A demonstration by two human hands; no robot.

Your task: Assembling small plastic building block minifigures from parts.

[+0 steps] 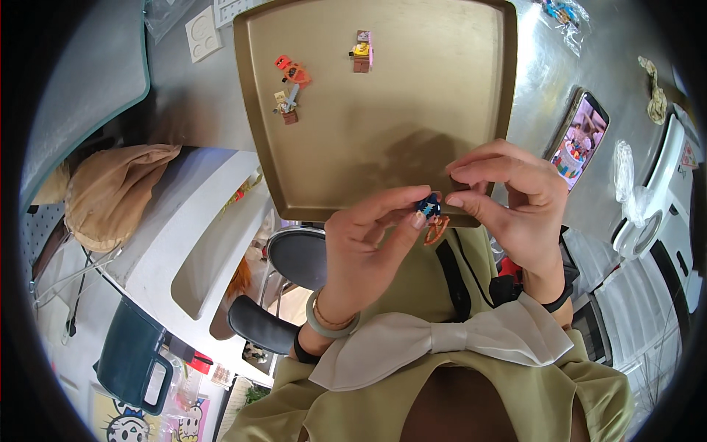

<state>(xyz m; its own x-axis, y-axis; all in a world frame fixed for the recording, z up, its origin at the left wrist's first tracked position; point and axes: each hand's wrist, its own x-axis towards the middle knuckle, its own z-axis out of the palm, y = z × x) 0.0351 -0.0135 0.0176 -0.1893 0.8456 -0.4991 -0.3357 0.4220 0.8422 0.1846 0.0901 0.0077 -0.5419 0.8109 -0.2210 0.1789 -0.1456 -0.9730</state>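
Over the near edge of a gold baking tray [374,158], my left hand [372,247] is closed, pinching a small dark blue toy figure [428,208] with light blue marks between thumb and forefinger. An orange openwork piece [437,230] hangs just below the figure; whether it is attached I cannot tell. Close by on the right, my right hand [515,199] pinches a small dark brown piece [458,181], mostly covered by the fingertips. Inside the tray lie a red and orange toy figure [293,71], a figure with a grey sword [288,104] and a yellow and brown figure [361,51].
A phone [582,138] with a lit screen lies right of the tray on the metal table. Clear plastic bags [573,22] sit at the far right. On the left are a white mould [202,34] and a brown cloth bag [110,195]. A dark stool [297,256] stands below.
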